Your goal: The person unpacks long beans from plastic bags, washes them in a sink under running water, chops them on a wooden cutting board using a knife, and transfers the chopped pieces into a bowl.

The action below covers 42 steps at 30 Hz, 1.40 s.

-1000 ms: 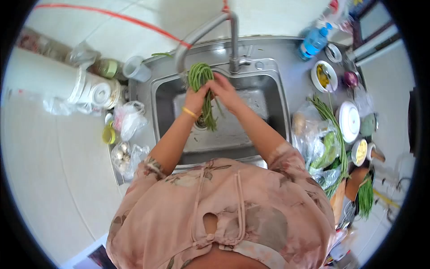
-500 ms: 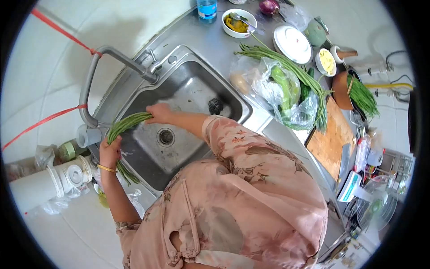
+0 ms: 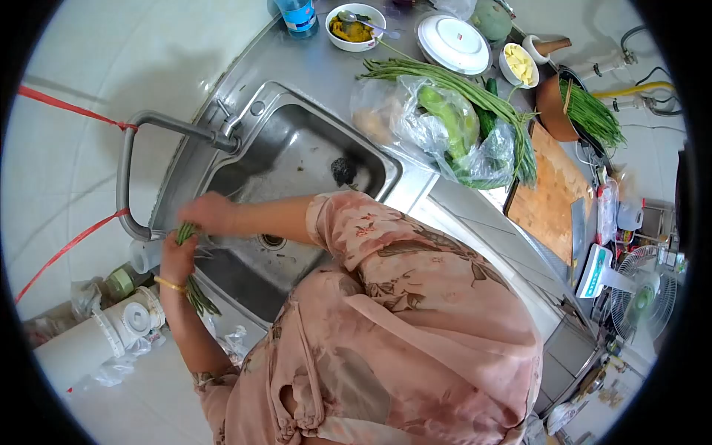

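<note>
My left hand (image 3: 178, 258) is closed around a bunch of green long beans (image 3: 199, 298) at the left rim of the metal sink (image 3: 259, 178). Bean tails hang below that fist, and a short stub of the bunch sticks out above it. Just over the stub is my right hand (image 3: 208, 215), smeared by motion. Its fingers are too blurred to show whether they grip the beans. Below the right forearm, the sink drain (image 3: 273, 241) is partly hidden. A dark scouring ball (image 3: 343, 171) lies on the sink floor.
The tap (image 3: 226, 137) arches over the sink's left side, tied with red ribbon (image 3: 74, 107). Right of the sink are bagged vegetables (image 3: 445, 122), more long beans (image 3: 415, 74) and a wooden cutting board (image 3: 549, 185) with a knife (image 3: 578, 226).
My right hand has moved left and down, close to my left hand. The length of beans stretched between the hands is now a short stub. The camera view has shifted slightly.
</note>
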Available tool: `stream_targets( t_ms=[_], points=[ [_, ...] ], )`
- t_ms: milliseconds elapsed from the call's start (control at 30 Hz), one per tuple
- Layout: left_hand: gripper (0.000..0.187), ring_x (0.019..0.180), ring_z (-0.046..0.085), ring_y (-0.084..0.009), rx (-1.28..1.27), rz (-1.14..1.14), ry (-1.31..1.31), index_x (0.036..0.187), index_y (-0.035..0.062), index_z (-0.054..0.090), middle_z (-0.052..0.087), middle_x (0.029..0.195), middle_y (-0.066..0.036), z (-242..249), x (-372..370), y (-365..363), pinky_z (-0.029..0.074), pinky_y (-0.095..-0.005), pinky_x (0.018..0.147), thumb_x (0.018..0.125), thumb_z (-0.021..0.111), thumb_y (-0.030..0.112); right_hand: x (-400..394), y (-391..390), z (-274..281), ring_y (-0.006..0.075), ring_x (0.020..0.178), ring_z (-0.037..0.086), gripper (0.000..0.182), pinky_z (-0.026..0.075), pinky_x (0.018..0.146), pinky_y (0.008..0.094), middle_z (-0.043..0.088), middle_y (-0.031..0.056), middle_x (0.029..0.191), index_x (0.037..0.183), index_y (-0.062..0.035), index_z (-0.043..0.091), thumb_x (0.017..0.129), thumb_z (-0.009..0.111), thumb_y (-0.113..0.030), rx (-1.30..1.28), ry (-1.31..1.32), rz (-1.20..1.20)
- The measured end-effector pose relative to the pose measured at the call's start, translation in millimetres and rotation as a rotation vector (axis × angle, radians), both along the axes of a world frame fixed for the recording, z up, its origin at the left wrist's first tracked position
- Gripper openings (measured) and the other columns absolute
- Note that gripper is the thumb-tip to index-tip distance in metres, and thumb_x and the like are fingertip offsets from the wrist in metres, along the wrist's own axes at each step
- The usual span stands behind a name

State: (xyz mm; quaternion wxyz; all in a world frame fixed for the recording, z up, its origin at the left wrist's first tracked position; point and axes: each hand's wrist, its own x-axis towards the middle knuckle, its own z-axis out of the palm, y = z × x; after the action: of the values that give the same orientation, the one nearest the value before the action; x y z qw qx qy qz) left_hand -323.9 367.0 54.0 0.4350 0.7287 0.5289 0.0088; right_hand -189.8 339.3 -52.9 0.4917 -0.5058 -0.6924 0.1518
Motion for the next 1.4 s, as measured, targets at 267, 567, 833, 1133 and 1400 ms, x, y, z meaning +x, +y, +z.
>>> stream_targets(
  t_ms=[267,567,833,1133,1400],
  points=[
    [0.016,0.038,0.032,-0.0072,-0.123,0.347,-0.358,0.073,0.0099,0.049,0.039,0.051,0.004,23.3,-24.0,-8.0,0.029,-0.0231,0.038,0.082,0.060,0.018,22.9,1.5,-91.6,0.0342,0.080,0.059,0.026,0.046,0.069,0.0439,0.061,0.0145,0.083,0.091,-0.0095,0.057,0.070,0.065,-0.023,-0.465,0.213,-0.130],
    [0.015,0.049,0.046,-0.0114,-0.249,0.548,-0.546,0.074,0.0076,0.052,0.047,0.060,0.000,-35.4,-6.3,-1.0,0.042,-0.0258,0.045,0.080,0.064,0.016,64.4,-24.6,-71.8,0.0349,0.117,0.040,0.092,0.035,0.094,0.0437,0.041,0.0206,0.127,0.133,-0.0060,0.032,0.060,0.075,-0.042,-0.340,-0.163,-0.213],
    [0.014,0.051,0.048,-0.0139,-0.349,0.864,-1.107,0.075,0.0071,0.053,0.049,0.061,-0.002,-69.8,28.6,5.1,0.041,-0.0274,0.045,0.081,0.063,0.014,-20.3,-27.5,0.3,0.0252,0.080,0.053,0.042,0.043,0.071,0.0339,0.052,0.0141,0.089,0.109,-0.0011,0.044,0.082,0.062,-0.028,-0.316,0.595,0.073],
    [0.025,0.045,0.037,-0.0085,-0.198,0.718,-0.866,0.071,0.0092,0.045,0.039,0.056,0.002,-25.4,10.2,-13.6,0.032,-0.0253,0.042,0.085,0.061,0.023,-5.0,-79.9,-74.3,0.0337,0.071,0.058,0.044,0.044,0.062,0.0412,0.059,0.0150,0.078,0.104,-0.0042,0.050,0.078,0.064,-0.036,-0.591,0.150,0.247],
    [0.016,0.042,0.039,-0.0068,0.157,0.216,-0.203,0.085,0.0039,0.055,0.046,0.057,0.003,-19.3,-9.8,-6.3,0.032,-0.0233,0.039,0.080,0.063,0.018,18.1,-28.7,41.6,0.0313,0.106,0.047,0.049,0.036,0.088,0.0454,0.055,0.0110,0.101,0.110,-0.0063,0.051,0.066,0.070,-0.017,0.153,-0.075,-0.110]
  ],
)
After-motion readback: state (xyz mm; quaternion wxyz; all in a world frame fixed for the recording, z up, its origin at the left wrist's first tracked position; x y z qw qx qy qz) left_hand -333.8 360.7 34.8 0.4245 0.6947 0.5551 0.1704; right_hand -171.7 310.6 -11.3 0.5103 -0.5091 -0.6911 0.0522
